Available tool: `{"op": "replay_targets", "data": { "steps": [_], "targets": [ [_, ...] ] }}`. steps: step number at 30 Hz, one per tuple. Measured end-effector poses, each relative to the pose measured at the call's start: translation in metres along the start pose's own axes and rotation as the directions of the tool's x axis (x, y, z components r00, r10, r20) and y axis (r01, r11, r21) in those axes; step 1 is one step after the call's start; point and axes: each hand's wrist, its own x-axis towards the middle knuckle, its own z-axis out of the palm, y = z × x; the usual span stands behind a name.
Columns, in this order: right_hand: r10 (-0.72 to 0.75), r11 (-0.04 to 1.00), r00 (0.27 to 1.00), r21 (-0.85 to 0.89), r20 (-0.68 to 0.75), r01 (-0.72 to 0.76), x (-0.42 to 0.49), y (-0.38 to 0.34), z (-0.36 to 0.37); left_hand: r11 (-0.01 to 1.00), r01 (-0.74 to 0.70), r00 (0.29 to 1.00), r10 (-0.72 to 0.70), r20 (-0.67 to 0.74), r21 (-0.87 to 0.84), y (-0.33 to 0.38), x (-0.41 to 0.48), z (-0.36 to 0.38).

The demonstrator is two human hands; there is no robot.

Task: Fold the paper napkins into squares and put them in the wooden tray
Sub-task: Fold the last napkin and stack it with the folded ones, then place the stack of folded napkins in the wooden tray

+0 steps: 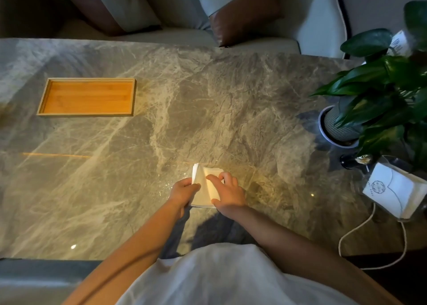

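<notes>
Napkin (206, 184) lies well right of wooden tray (86, 97), nearer the person. L hand (183, 190) pinches its raised left flap; R hand (227, 192) presses w/ relaxed fingers. Risk: flap slips, fold skews, no square.

A polished grey marble surface (208, 92), veined and glossy, carries a smooth, matt wooden tray (86, 113) of warm honey tone. White paper napkins (205, 184), soft and matt, lie near a ribbed pot (339, 130) holding shiny green leaves (379, 78).
</notes>
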Motion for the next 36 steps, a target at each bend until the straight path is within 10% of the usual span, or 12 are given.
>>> {"op": "replay_targets", "data": {
  "steps": [10, 21, 36],
  "targets": [
    [0.201, 0.778, 0.973, 0.622, -0.113, -0.088, 0.0, 0.005, -0.008, 0.985, -0.074, 0.995, 0.084, 0.059, -0.157, -0.002, -0.006, -0.007],
    [0.158, 0.199, 0.886, 0.865, 0.435, -0.46, 0.017, -0.025, -0.04, 0.912, -0.058, 0.973, 0.142, 0.181, -0.407, 0.007, -0.003, -0.053],
    [0.26, 0.152, 0.918, 0.927, 0.298, -0.344, 0.095, -0.167, -0.033, 0.957, -0.281, 0.955, 0.27, -0.124, -0.078, 0.068, 0.028, -0.176]
  ]
}}
